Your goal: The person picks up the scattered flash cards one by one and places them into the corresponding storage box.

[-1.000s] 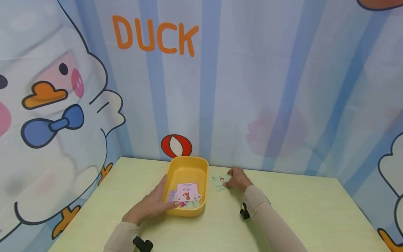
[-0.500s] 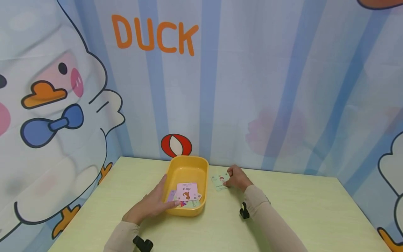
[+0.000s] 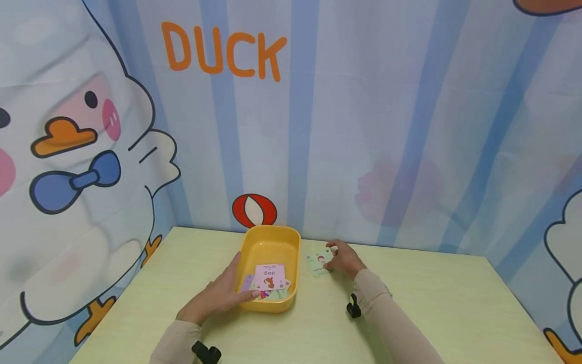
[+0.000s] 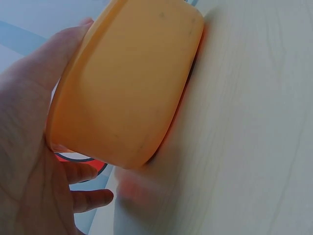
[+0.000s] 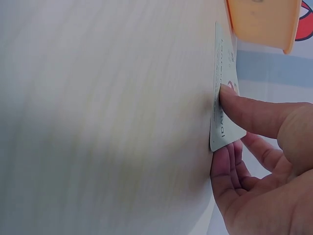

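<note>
A yellow plastic basket (image 3: 269, 233) stands on the table in the head view, with several picture cards inside. On top of these lies a pink "dog" card (image 3: 270, 277). My left hand (image 3: 220, 296) holds the basket at its front left corner, the thumb over the rim and the fingers along the left side. To the right of the basket, a pale green card (image 3: 316, 264) with a small figure lies at the table; a second edge seems to show under it. My right hand (image 3: 345, 259) grips its right end, thumb on the printed face, other fingers at the edge.
The pale yellow table (image 3: 423, 298) ends at the back against a striped curtain (image 3: 345, 126) with a duck print and the word "DUCK". A black wrist camera (image 3: 353, 306) is strapped on the right wrist, another black camera (image 3: 206, 352) on the left.
The green card has shifted and turned slightly under my right thumb; my right fingers have moved a little. My left hand and the basket look the same.
</note>
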Tool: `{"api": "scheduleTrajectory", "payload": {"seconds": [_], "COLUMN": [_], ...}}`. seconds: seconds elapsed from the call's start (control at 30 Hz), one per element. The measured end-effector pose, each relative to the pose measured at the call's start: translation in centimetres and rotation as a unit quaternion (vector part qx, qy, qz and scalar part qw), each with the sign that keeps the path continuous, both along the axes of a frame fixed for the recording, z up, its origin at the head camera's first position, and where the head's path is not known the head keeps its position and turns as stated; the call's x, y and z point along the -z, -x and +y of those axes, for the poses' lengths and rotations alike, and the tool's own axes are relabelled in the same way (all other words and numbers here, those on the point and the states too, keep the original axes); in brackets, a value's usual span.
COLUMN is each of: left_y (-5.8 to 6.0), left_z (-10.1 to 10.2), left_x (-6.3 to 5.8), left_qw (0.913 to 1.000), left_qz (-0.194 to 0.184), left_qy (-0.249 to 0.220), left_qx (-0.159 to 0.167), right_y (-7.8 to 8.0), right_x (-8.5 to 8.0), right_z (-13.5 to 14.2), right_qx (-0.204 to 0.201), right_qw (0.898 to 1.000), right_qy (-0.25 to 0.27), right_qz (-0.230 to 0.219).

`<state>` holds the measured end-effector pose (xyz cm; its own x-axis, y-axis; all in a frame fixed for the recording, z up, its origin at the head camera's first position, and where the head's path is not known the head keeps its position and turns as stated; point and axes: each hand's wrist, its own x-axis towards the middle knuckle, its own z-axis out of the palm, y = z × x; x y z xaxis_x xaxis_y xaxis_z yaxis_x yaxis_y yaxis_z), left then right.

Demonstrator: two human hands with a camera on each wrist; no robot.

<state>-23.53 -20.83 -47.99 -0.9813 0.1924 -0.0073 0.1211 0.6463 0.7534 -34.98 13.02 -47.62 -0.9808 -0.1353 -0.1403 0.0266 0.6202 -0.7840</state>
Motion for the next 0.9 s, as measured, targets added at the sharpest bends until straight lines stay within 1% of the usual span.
{"api": "scheduleTrajectory", "payload": {"seconds": [0.1,0.2,0.47,0.63,0.9], "left_y": [0.1,0.1,0.0,0.2,0.0], "left_z": [0.0,0.0,0.0,0.0,0.1], "left_x": [0.1,0.2,0.1,0.3,0.1], "left_qw": [1.0000,1.0000,0.9999,1.0000,0.9999], "left_qz": [0.004,0.003,-0.011,-0.009,-0.013], "left_qy": [0.000,0.003,0.001,-0.005,-0.010], "left_qx": [0.001,-0.002,-0.006,-0.001,0.000], "right_y": [0.0,-0.2,-0.5,-0.5,-0.7], "right_x": [0.1,0.0,0.1,0.3,0.5], "right_z": [0.2,0.4,1.0,1.3,1.9], "right_qx": [0.003,0.002,-0.002,0.003,-0.010], "right_qw": [1.000,1.000,0.999,0.999,0.998], "right_qy": [-0.002,0.007,0.029,0.039,0.061], "right_qz": [0.004,0.008,0.017,0.019,0.030]}}
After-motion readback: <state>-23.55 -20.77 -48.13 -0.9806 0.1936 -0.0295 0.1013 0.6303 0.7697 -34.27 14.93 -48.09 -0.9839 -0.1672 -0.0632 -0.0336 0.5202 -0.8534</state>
